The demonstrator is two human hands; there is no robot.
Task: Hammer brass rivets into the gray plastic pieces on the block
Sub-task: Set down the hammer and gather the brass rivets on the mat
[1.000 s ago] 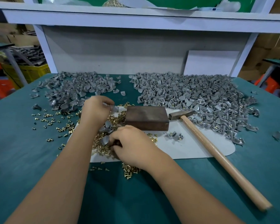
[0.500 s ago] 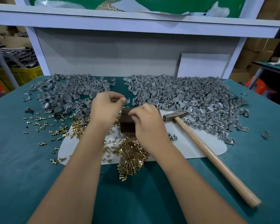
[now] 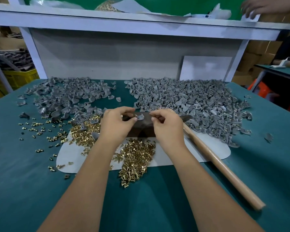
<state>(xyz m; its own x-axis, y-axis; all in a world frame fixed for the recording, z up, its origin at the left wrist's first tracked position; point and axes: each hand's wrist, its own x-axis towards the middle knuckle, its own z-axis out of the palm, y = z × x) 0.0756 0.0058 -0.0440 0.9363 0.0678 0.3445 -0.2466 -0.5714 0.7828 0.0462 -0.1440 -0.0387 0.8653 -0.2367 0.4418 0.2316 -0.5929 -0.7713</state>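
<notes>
Since the earlier frame, both our hands have met over the dark block [image 3: 137, 129] — the left hand [image 3: 117, 123] now pinches a gray plastic piece [image 3: 139, 117] on its top, where before it hovered clear. Our right hand [image 3: 167, 126] has curled fingers at the piece; whether they hold a rivet, we cannot tell. Brass rivets [image 3: 136, 158] heap on the white mat [image 3: 174, 158]; the hammer [image 3: 221, 166] lies on the teal table [image 3: 23, 181] — gray pieces [image 3: 191, 101] piled beyond.

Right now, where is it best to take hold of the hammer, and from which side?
Probably the bare wooden handle, from above with the right hand. It lies flat, running toward the table's near right, while the hammer's head sits half hidden behind that hand.
</notes>
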